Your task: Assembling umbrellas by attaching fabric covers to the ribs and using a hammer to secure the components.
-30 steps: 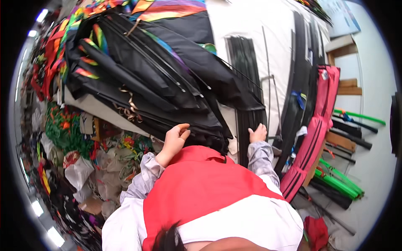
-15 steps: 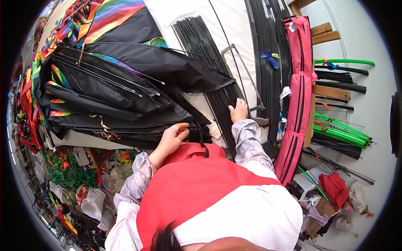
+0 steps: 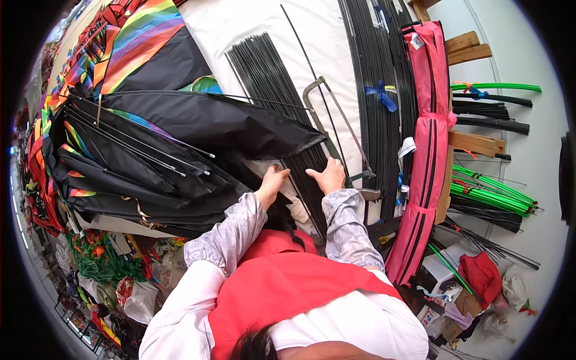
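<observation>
black rods (image 3: 270, 75) are flanked by the left hand (image 3: 273, 182) and right hand (image 3: 330, 177). the right thumb and fingers are parted; the left fingers' state cannot be told.

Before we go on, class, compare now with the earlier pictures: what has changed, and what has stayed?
The left hand has moved forward and right, from the near edge of the black fabric to the left side of the black rods. The right hand stayed at the rods' right side; the pink bag stayed put.
</observation>
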A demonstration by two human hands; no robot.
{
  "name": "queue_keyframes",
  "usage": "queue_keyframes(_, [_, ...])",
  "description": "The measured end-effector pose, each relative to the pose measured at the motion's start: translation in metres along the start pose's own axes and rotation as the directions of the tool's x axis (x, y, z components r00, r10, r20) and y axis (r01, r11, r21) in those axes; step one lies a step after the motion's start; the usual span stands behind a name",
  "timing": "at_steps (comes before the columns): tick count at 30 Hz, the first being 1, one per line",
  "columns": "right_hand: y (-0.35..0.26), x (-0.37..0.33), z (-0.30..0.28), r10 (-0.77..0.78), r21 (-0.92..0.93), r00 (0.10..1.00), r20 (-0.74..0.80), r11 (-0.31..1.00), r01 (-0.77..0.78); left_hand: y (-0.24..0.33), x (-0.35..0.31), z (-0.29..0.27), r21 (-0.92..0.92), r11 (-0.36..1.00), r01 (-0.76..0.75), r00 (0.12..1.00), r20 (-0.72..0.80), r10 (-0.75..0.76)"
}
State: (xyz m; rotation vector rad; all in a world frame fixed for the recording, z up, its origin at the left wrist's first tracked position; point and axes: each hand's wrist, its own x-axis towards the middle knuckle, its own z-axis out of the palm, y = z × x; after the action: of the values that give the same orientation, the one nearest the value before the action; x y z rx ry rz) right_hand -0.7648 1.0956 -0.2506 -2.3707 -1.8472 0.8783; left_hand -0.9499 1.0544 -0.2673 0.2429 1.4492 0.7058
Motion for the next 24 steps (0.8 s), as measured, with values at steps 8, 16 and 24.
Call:
queue_keyframes(8, [-0.023, 0.006, 0.004, -0.010, 0.057, 0.945, 0.327, 0.998, -0.009, 0.024, 0.022, 0.036, -0.157, 0.987, -0.021, 0.995, 0.095, 0.036])
queue_keyframes(16, [-0.025, -0.001, 0.023, -0.043, 0.110, 0.984, 0.172, 0.994, 0.024, 0.032, 0.041, 0.051, 0.134, 0.991, 0.027, 0.998, -0.052, -0.021])
queue_keyframes(24, [-0.009, 0.019, 0.011, 0.097, 0.337, 0.914, 0.395, 0.910, -0.243, 0.065, 0.033, 0.063, 0.056, 0.997, 0.047, 0.994, 0.095, -0.052])
